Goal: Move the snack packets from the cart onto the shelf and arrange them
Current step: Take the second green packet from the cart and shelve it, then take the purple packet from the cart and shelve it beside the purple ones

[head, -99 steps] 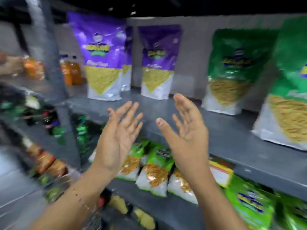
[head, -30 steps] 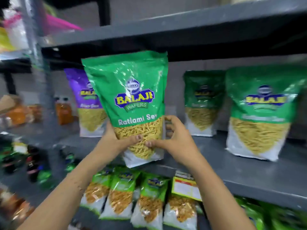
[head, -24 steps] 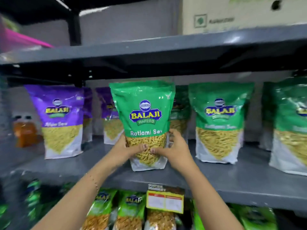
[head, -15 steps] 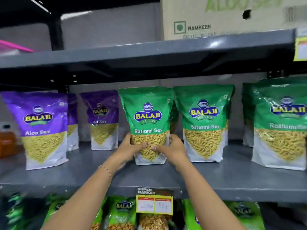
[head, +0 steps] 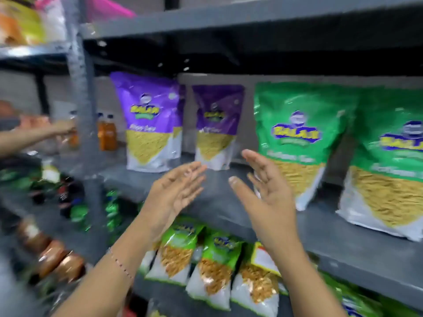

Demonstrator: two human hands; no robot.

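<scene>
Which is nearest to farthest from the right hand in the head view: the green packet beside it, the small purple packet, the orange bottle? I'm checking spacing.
1. Green packet, just right of the right hand.
2. Small purple packet, up and left, further back.
3. Orange bottle, far left past the post.

On the grey metal shelf [head: 229,209], two purple snack pouches [head: 148,120] stood left of two large green snack pouches [head: 299,143]. Small green packets [head: 215,268] sat on the tier below. Both empty hands, left hand [head: 174,193] and right hand [head: 267,197], hovered in front.
</scene>
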